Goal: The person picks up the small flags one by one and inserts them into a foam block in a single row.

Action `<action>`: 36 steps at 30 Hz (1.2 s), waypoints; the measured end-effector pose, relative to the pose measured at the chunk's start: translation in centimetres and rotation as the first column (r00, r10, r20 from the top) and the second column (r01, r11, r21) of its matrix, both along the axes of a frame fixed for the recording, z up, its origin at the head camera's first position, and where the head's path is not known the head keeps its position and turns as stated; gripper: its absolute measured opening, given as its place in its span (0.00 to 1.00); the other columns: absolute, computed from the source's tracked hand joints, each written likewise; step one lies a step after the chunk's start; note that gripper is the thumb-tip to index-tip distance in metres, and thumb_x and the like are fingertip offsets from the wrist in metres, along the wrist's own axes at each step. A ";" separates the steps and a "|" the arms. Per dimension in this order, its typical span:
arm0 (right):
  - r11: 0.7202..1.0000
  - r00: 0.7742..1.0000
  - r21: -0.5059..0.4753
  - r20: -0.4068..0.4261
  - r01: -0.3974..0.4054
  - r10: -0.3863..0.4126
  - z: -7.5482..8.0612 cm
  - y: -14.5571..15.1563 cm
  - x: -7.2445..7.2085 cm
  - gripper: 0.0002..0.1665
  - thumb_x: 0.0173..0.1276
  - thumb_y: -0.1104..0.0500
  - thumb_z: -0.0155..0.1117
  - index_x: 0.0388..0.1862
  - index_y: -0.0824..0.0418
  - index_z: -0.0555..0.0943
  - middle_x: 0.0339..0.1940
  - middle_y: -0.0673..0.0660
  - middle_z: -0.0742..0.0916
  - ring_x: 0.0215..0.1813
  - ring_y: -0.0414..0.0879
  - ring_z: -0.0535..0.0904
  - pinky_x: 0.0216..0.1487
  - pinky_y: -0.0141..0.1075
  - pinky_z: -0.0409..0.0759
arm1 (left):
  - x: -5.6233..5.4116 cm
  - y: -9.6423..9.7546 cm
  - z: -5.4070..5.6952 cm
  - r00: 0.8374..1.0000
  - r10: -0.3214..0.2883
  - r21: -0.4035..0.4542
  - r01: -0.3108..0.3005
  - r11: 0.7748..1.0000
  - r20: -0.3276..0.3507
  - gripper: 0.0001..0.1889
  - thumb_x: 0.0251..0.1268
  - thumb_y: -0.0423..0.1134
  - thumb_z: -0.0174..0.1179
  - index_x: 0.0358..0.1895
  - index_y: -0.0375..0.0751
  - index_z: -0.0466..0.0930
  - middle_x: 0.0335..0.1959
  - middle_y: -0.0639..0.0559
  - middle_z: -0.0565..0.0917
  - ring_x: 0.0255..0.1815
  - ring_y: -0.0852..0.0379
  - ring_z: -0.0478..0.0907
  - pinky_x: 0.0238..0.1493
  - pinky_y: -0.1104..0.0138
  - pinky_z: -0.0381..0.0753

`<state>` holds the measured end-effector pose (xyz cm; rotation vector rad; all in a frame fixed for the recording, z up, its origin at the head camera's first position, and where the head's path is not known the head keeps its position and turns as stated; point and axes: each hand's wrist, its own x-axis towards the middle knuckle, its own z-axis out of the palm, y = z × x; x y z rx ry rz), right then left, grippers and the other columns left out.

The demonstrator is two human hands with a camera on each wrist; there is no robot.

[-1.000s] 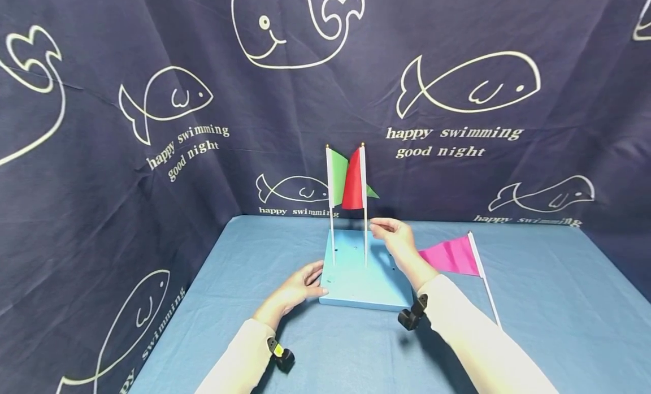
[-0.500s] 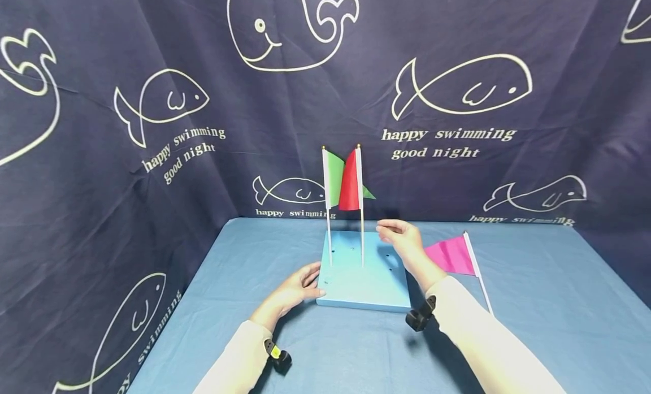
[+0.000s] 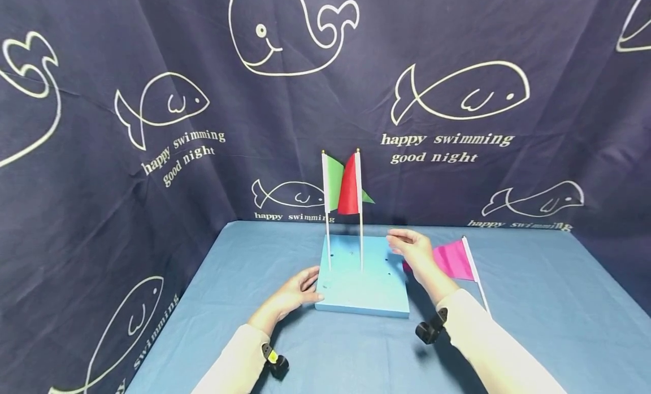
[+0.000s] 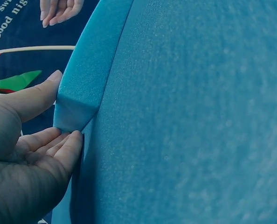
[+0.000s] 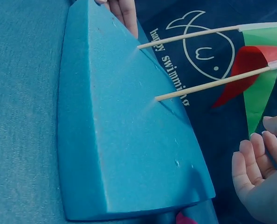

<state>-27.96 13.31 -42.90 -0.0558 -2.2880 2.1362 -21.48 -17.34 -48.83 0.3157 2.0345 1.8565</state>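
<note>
A blue foam board with a few small holes lies flat on the table. My left hand holds its left edge; in the left wrist view the thumb lies on top and the fingers press the side. Two flags stand upright in the board on thin sticks, a green flag at the left and a red flag beside it, overlapping the green one. Over the board's back right corner hovers my right hand, its fingers loosely bent and holding nothing.
Right of the board a pink flag lies on the blue tablecloth, partly behind my right hand and sleeve. A dark curtain with fish drawings hangs behind and to the left of the table.
My right hand has moved right, away from the red flag's stick toward the board's back right corner. The left hand stays on the board's edge, and both flags stand as before.
</note>
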 end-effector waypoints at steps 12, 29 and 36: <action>0.999 1.000 -0.048 0.013 -0.005 0.006 0.0 0.9 0.8 0.29 0.66 0.59 0.66 0.60 0.75 0.74 0.33 0.42 0.88 0.34 0.34 0.84 0.48 0.33 0.87 | -0.3 0.0 0.2 1.000 0.014 -0.013 -0.014 1.000 0.001 0.42 0.60 0.27 0.63 0.75 0.29 0.49 0.76 0.32 0.53 0.77 0.38 0.50 0.77 0.51 0.54; 0.991 0.999 -0.128 0.032 0.027 -0.023 -1.3 2.1 1.7 0.26 0.69 0.63 0.62 0.60 0.78 0.72 0.28 0.40 0.87 0.32 0.37 0.84 0.39 0.27 0.86 | -0.1 -0.1 0.1 1.000 0.005 -0.015 -0.005 1.000 -0.003 0.41 0.61 0.28 0.63 0.75 0.30 0.50 0.76 0.33 0.54 0.77 0.39 0.51 0.77 0.52 0.55; 0.989 0.999 -0.142 0.026 0.031 -0.027 -1.2 2.6 1.8 0.25 0.68 0.63 0.63 0.58 0.78 0.74 0.27 0.38 0.87 0.30 0.36 0.84 0.38 0.26 0.86 | -0.1 -0.1 0.2 1.000 0.004 -0.012 -0.004 1.000 0.001 0.41 0.61 0.28 0.63 0.75 0.30 0.49 0.76 0.32 0.54 0.77 0.38 0.51 0.77 0.51 0.55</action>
